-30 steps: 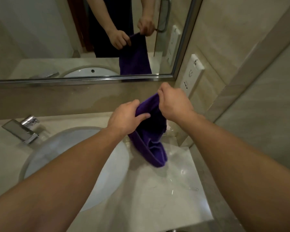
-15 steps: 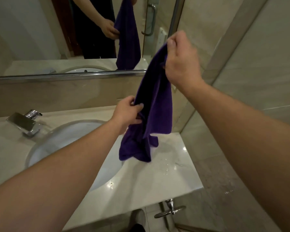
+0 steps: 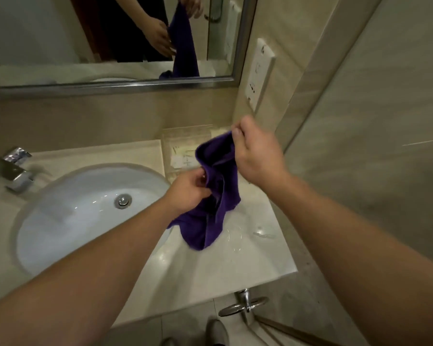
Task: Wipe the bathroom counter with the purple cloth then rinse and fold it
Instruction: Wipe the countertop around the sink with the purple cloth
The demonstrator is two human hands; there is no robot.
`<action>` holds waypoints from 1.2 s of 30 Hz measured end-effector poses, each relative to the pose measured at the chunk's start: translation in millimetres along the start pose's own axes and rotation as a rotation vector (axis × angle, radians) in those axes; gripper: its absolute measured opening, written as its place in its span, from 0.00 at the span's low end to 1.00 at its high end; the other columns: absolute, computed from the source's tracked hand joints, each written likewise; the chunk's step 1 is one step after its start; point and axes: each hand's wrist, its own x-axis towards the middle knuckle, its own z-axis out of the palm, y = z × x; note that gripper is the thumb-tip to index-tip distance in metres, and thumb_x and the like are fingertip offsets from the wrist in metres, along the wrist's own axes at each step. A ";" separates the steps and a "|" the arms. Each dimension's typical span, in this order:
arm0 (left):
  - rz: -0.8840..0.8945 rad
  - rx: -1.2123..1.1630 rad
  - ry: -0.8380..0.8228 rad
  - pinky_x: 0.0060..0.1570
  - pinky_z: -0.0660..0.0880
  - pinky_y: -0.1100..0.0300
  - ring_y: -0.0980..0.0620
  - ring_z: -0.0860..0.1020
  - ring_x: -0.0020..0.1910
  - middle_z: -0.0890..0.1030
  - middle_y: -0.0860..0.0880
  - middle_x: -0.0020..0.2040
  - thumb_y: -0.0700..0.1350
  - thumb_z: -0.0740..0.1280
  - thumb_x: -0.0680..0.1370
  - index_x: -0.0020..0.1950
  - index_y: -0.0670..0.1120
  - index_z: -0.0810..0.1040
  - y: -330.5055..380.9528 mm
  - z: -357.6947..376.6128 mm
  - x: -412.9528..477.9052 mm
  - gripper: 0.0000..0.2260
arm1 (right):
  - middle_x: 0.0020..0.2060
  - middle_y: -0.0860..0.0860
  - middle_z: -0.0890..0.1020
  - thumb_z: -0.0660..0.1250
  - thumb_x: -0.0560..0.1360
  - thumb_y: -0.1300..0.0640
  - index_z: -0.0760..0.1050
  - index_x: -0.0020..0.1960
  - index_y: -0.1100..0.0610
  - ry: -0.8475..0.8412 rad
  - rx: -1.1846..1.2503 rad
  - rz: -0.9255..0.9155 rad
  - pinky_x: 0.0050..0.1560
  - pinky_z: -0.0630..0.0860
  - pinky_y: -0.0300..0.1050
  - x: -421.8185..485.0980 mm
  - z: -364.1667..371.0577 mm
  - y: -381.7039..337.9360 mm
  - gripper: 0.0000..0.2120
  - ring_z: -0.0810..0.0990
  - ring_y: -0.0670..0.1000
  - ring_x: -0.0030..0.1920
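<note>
The purple cloth [image 3: 216, 196] hangs bunched in the air over the right part of the pale stone counter [image 3: 210, 268], its lower end just above the wet surface. My right hand [image 3: 255, 153] pinches its top edge. My left hand [image 3: 189, 191] grips the cloth lower down on its left side. The white oval sink [image 3: 68, 221] lies to the left of the cloth, with a metal drain plug [image 3: 122, 201] in its middle.
A chrome faucet [image 3: 13, 168] stands at the far left. A mirror [image 3: 110, 38] above reflects the cloth and hands. A clear plastic bag [image 3: 183, 148] leans on the back wall. A white socket plate [image 3: 259, 73] is on the right wall, a glass door handle [image 3: 245, 303] below the counter's edge.
My right hand has come down from high up to just above the counter, so the cloth is bunched instead of stretched out. My left hand keeps its grip.
</note>
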 end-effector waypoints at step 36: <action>-0.438 -0.108 0.750 0.57 0.73 0.49 0.52 0.78 0.53 0.81 0.59 0.50 0.64 0.51 0.81 0.62 0.56 0.72 -182.2 21.8 15.4 0.19 | 0.81 0.48 0.54 0.47 0.81 0.35 0.55 0.80 0.41 -0.653 -0.484 -0.330 0.78 0.47 0.66 -34.1 245.8 82.6 0.29 0.46 0.61 0.81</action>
